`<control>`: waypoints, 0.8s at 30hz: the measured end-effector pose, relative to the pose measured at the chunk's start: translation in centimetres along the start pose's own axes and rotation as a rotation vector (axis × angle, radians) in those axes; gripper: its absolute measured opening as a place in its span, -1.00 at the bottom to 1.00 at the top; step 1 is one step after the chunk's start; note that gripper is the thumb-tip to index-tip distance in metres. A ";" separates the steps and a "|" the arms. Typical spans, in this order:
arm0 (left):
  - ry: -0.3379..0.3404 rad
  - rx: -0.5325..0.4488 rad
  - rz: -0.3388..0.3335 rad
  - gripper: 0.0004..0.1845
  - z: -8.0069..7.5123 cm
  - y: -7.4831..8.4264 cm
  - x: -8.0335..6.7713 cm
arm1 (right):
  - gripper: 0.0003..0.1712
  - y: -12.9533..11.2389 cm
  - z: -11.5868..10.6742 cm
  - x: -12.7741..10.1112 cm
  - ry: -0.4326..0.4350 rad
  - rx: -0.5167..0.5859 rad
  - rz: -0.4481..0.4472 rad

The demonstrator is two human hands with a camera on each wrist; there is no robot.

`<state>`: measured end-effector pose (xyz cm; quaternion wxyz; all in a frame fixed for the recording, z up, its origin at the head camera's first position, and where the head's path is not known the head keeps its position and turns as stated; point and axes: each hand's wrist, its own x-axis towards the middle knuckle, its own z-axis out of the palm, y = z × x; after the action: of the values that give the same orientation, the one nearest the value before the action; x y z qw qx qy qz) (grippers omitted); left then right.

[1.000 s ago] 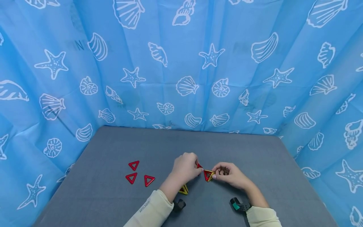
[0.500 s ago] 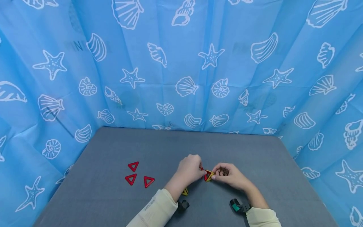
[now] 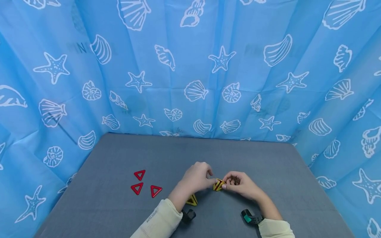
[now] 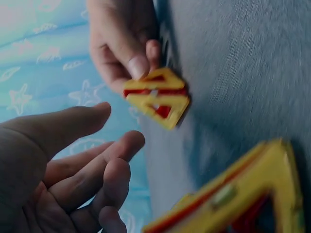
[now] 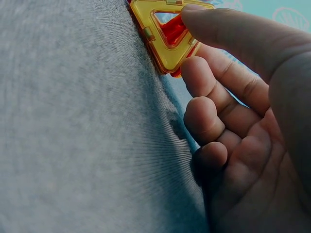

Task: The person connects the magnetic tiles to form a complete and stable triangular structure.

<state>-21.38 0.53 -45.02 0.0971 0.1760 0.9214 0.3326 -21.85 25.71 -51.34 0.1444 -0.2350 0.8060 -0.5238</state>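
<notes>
Right hand (image 3: 239, 183) pinches a yellow-and-red stack of triangle tiles (image 3: 219, 184) on the grey table (image 3: 250, 158); left hand (image 3: 197, 178) hovers beside it, fingers loose.

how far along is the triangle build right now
Done so far: a small cluster of yellow and red triangles is joined. In hand: the right hand pinches that cluster, while the left hand is open beside it without a grip. Left over: three red triangles lie loose on the grey table, and another yellow piece sits under the left wrist.

Grey felt-like tabletop (image 3: 148, 152); blue curtain (image 3: 190, 66) with white shells, starfish on three sides; even light.
</notes>
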 end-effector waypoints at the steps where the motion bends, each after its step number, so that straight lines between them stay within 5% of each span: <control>1: 0.012 -0.013 0.022 -0.73 -0.3 -0.3 -0.1 | -0.83 0.0 0.0 0.0 0.000 0.009 -0.001; 9: 0.086 -0.144 0.132 -0.78 -3.5 -3.3 -1.9 | -0.81 0.4 0.6 0.0 -0.014 0.040 -0.006; 24: 0.162 -0.174 0.026 -0.83 -8.7 -10.8 -5.2 | -0.75 -0.2 0.3 -0.1 -0.027 0.075 0.046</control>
<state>-21.94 -14.28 -45.11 0.0330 0.1515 0.8914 0.4258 -21.56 25.47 -51.25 0.1763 -0.2179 0.7890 -0.5468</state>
